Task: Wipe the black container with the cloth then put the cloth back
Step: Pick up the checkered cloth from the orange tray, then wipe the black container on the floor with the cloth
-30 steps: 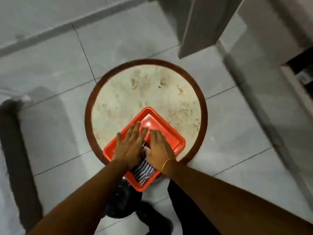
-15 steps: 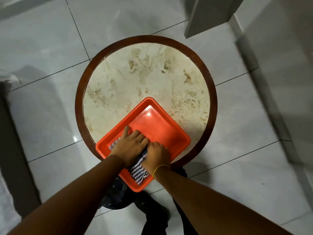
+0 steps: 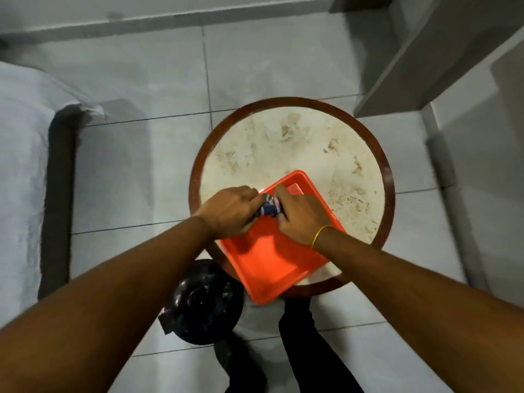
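Striped cloth (image 3: 268,209) bunched between left hand (image 3: 228,211) and right hand (image 3: 302,218).

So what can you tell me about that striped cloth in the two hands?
The striped cloth is bunched into a small wad, dark blue with pale stripes, and looks like soft woven fabric. Only a little of it shows, pinched between the left hand and the right hand, which close on it from either side. It sits over the far part of the orange tray on the round table; whether it touches the tray is hidden.
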Demonstrator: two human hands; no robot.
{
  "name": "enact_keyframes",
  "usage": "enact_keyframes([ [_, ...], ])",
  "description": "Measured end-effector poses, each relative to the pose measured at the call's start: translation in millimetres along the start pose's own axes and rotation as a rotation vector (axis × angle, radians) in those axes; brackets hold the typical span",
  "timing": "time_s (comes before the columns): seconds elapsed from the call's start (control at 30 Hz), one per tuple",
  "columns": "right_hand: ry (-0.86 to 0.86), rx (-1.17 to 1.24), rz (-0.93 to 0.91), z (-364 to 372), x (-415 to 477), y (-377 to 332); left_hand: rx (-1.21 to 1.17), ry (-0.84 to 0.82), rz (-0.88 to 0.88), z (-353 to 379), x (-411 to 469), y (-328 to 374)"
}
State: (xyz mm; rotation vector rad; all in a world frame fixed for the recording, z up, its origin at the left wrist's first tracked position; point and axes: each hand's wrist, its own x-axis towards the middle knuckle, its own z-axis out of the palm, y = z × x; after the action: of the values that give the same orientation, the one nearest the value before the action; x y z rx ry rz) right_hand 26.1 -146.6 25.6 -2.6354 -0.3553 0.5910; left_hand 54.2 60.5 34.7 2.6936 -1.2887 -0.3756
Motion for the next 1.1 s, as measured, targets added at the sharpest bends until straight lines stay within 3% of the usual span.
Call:
enact_keyframes([
  [0.13,0.092,-0.129,-0.203,-22,26,-62,-0.018,0.195,-0.142,-29,-49,-30],
  [0.27,0.123,-0.19,-0.335,7,59,-145,0.028,0.298,-0.398,-17,-136,-64],
  [0.5,0.01,-0.247,-0.522,180,92,-235,-0.105,0.331,-0.782,126,-280,-74],
  [0.7,-0.269,-0.331,-0.584,366,66,-202,-0.398,0.239,-0.971,316,-334,-16],
  [0.83,-0.462,-0.428,-0.587,432,26,-154,-0.565,0.064,-1.059,400,-330,41],
  [1.0,-0.427,-0.451,-0.604,440,14,-152,-0.619,0.285,-1.089,420,-336,67],
  [1.1,-0.327,-0.465,-0.697,444,20,-175,-0.613,0.521,-1.347,423,-349,63],
])
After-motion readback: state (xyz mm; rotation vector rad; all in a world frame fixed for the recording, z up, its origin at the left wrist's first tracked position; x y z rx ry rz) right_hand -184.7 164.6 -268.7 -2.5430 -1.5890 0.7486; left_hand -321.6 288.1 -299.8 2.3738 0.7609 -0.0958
